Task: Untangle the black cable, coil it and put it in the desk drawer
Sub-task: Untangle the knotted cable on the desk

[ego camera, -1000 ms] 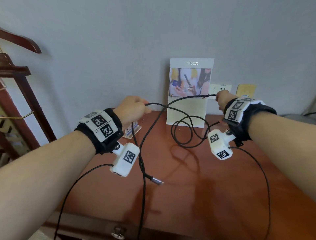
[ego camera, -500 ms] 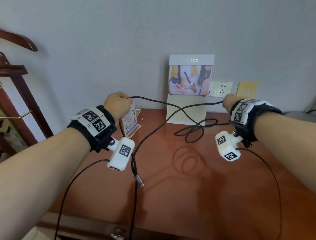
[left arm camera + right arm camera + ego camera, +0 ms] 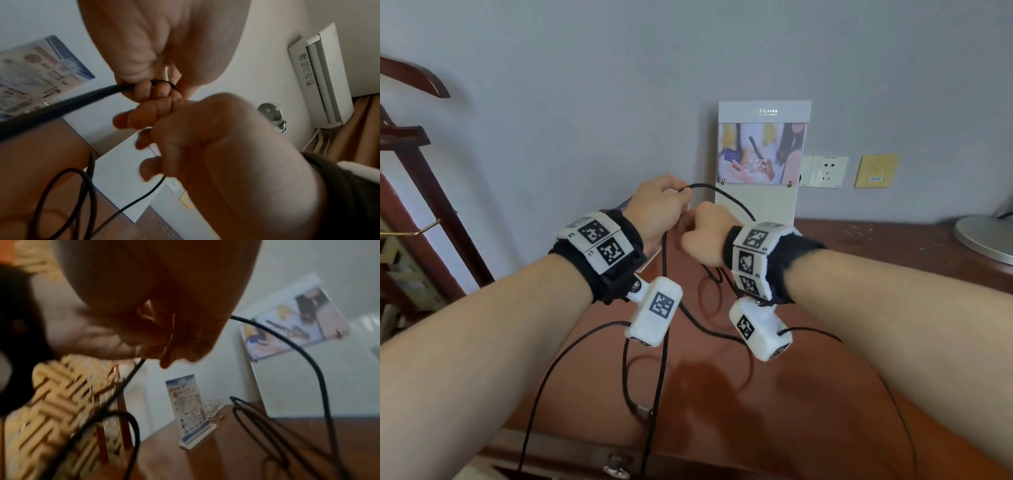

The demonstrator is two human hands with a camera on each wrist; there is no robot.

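The black cable (image 3: 736,202) arcs out of my left hand (image 3: 681,202) and drops past the right wrist to loose loops on the brown desk (image 3: 842,394). Another strand hangs down to a metal plug (image 3: 643,411) near the front edge. My right hand (image 3: 695,228) sits right against the left, both raised above the desk. In the left wrist view the left hand (image 3: 162,87) pinches the cable (image 3: 61,105). In the right wrist view the right hand (image 3: 164,350) has its fingers curled round the cable (image 3: 308,356). A drawer knob (image 3: 616,471) shows at the bottom edge.
A tall display board (image 3: 760,161) leans on the wall behind the hands. A small sign holder (image 3: 189,410) and a glass dish (image 3: 213,405) stand at the desk's back left. A wooden rack (image 3: 421,171) stands left, a grey round base (image 3: 986,236) at far right.
The hands were spread wide with the cable stretched between them. The right hand has come left to meet the left hand, and the cable now sags in loops.
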